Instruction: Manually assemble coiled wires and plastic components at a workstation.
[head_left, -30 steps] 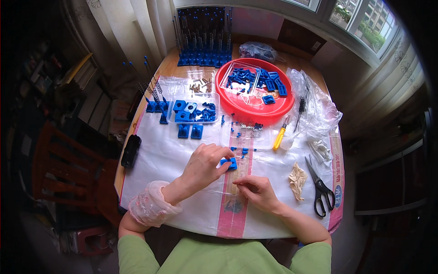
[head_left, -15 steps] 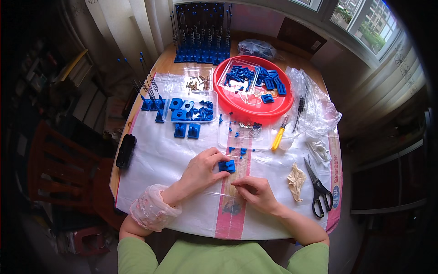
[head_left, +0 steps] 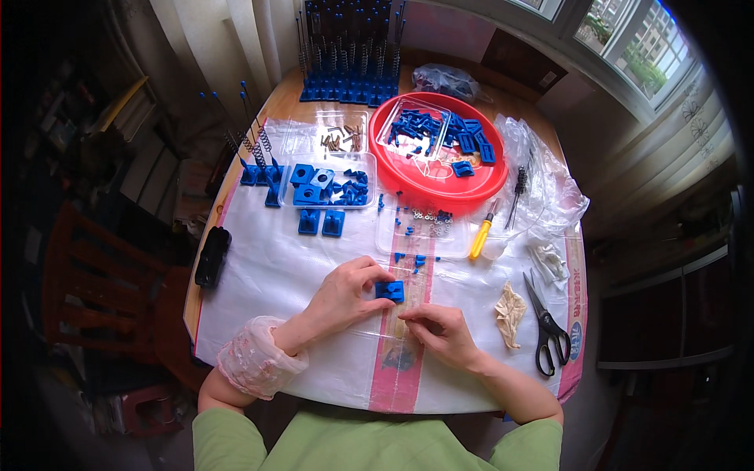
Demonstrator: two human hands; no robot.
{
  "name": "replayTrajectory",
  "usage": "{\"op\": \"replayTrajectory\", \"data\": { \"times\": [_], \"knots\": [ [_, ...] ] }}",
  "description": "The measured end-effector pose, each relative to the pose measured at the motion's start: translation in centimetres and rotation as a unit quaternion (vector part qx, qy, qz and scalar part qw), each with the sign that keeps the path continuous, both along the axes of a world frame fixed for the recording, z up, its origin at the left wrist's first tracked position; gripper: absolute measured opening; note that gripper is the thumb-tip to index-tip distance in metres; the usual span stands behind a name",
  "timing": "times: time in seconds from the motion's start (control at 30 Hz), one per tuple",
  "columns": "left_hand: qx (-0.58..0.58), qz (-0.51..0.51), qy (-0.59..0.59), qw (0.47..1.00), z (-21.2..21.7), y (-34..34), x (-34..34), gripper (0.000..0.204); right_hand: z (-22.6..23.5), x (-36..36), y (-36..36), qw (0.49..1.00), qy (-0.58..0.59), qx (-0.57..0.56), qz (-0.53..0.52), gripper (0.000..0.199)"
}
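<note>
My left hand (head_left: 344, 294) grips a small blue plastic block (head_left: 390, 291) against the white plastic sheet (head_left: 267, 275) near the table's front. My right hand (head_left: 438, 330) lies just below and to the right of the block, fingers pinched together on something too small to make out. Loose small blue pieces (head_left: 412, 259) sit just beyond the block. A clear tray (head_left: 330, 182) further back holds more blue blocks.
A red round basin (head_left: 440, 180) with blue parts stands at the back. A yellow-handled screwdriver (head_left: 480, 239), black scissors (head_left: 547, 330), a crumpled beige scrap (head_left: 510, 312) lie right. A black device (head_left: 211, 256) sits at the left edge. Spring-topped blue stands (head_left: 349, 55) line the back.
Both hands stay near the same spot; the blue block has turned slightly under my left fingers, and my right fingers have drawn closer together below it.
</note>
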State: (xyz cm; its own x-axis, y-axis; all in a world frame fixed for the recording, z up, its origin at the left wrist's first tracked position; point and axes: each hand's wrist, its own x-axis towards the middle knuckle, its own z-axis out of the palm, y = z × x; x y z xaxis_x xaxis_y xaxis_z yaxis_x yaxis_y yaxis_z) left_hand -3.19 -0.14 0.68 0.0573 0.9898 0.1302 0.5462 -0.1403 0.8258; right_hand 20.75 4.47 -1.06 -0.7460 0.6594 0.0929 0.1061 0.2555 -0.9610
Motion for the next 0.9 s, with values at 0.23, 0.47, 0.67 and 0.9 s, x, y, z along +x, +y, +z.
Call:
{"op": "replayTrajectory", "data": {
  "times": [0.23, 0.47, 0.67, 0.9],
  "knots": [
    [-0.01, -0.004, -0.007, 1.0, -0.5, 0.1, -0.3, 0.035, -0.2, 0.2, -0.1, 0.999, -0.019, -0.043, -0.013, 0.025],
    [-0.012, -0.01, -0.005, 1.0, -0.4, 0.1, -0.3, 0.034, -0.2, 0.1, -0.4, 0.999, 0.018, 0.016, -0.046, 0.026],
    [-0.01, -0.025, 0.0, 1.0, 0.1, 0.3, -0.4, 0.048, 2.2, 1.2, 1.2, 0.976, 0.116, 0.134, -0.124, 0.027],
    [0.011, -0.04, -0.038, 0.998, -0.3, 0.7, -0.9, 0.062, 8.6, 5.7, 4.6, 0.848, 0.294, 0.189, -0.399, 0.007]
  ]
}}
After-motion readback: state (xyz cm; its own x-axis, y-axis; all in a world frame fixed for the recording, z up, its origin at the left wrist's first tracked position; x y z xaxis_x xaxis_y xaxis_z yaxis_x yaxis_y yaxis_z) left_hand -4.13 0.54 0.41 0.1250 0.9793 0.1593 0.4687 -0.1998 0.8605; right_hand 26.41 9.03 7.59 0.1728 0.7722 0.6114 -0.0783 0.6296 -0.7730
